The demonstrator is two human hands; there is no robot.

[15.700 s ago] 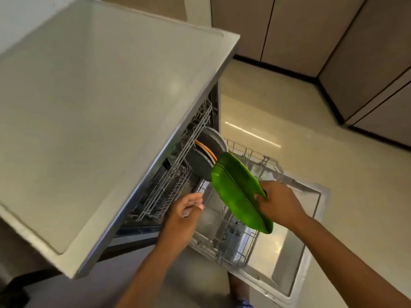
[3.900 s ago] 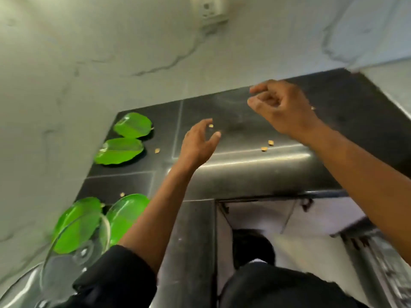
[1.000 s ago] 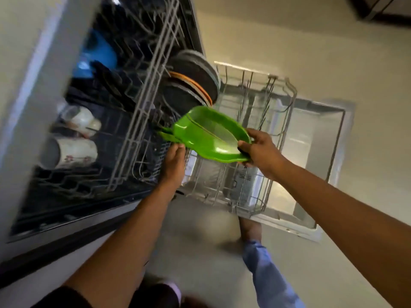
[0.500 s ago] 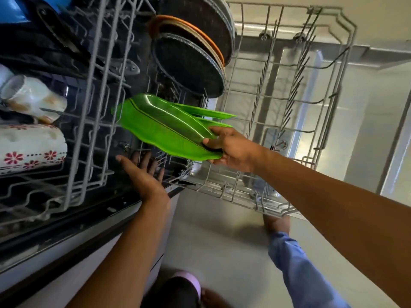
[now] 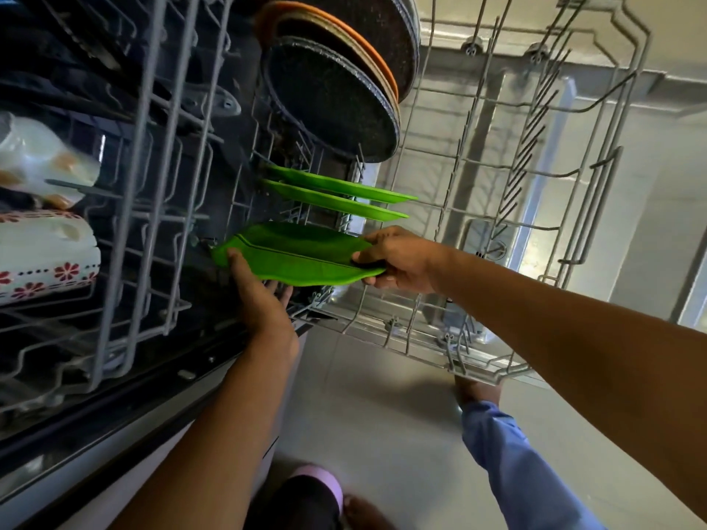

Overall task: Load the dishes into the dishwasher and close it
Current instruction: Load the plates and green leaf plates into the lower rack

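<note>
A green leaf-shaped plate [image 5: 294, 254] hangs over the lower rack [image 5: 478, 223] of the open dishwasher. My right hand [image 5: 401, 262] grips its right end, thumb on top. My left hand [image 5: 260, 296] holds its left end from below, thumb on the rim. Behind it two more green leaf plates [image 5: 344, 195] stand on edge in the rack. Further back stand dark round plates [image 5: 333, 105] and an orange-rimmed one [image 5: 367, 47].
The upper rack [image 5: 126, 185] at the left holds white cups with red flowers [image 5: 42, 254]. The open dishwasher door [image 5: 650, 185] lies under the lower rack at the right. My legs and feet stand on the pale floor [image 5: 382, 415] below.
The view moved closer. The held plate has come down and forward off the two standing plates. My left hand rose from the rack edge and took the plate's left end.
</note>
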